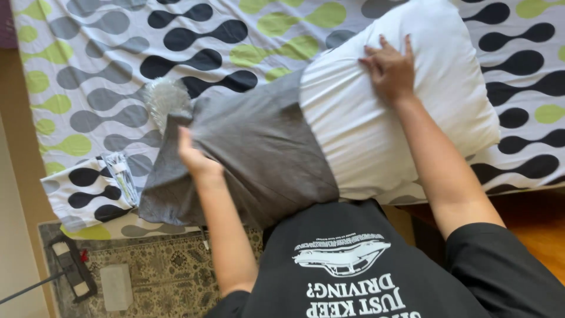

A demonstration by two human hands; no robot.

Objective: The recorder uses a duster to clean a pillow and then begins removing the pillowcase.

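With the right hand (389,68) spread flat on the white pillow (400,118) lying across the bed (106,53) and the left hand (197,159) gripping the grey pillowcase (259,153) half over it, steady pressure and even tugs would ease the cover along.

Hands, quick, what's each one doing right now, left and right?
Left hand: closed, gripping the grey pillowcase.
Right hand: open, fingers spread, pressing flat on the white pillow, holding nothing.
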